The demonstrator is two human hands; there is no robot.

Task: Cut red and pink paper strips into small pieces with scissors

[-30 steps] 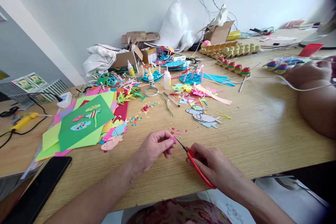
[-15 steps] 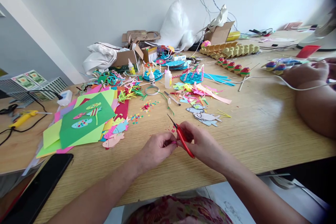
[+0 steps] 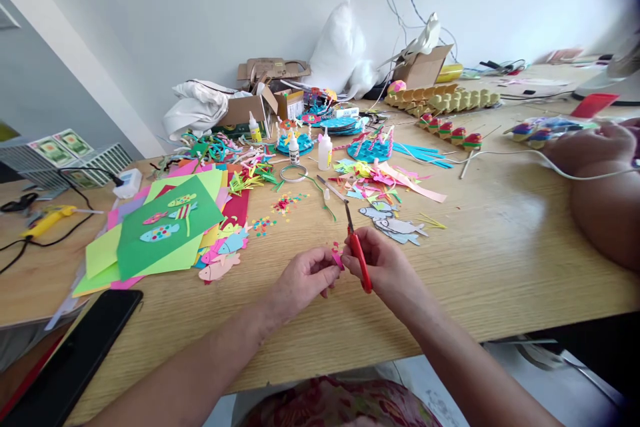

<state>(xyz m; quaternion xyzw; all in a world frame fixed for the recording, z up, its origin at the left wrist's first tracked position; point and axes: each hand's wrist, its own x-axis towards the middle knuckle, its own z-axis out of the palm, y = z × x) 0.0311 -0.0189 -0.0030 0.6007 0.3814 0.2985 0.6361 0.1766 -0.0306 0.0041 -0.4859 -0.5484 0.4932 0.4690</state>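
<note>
Between the fingertips of my left hand (image 3: 307,275) is a small piece of pink paper (image 3: 337,257). My right hand (image 3: 383,265) is closed around red-handled scissors (image 3: 361,260), their dark blades pointing up and away from me, and its fingertips come close to the pink paper. Tiny red paper scraps lie on the table just behind the paper. Grey and blue paper fish (image 3: 397,221) lie beyond my right hand. To the left, several coloured paper fish (image 3: 220,267) overlap beside a green sheet (image 3: 165,230) bearing decorated fish.
Glue bottles (image 3: 325,150), a tape ring (image 3: 294,173), confetti dots (image 3: 285,203) and paper strips (image 3: 383,177) spread across the middle. A phone (image 3: 85,347) lies at the near left edge. Another person's arm (image 3: 607,200) rests at the right, near a white cable (image 3: 543,152).
The pink paper now shows more above my left fingertips. The scissors have turned more upright and moved slightly right, away from the left hand. The whole view has shifted a little.
</note>
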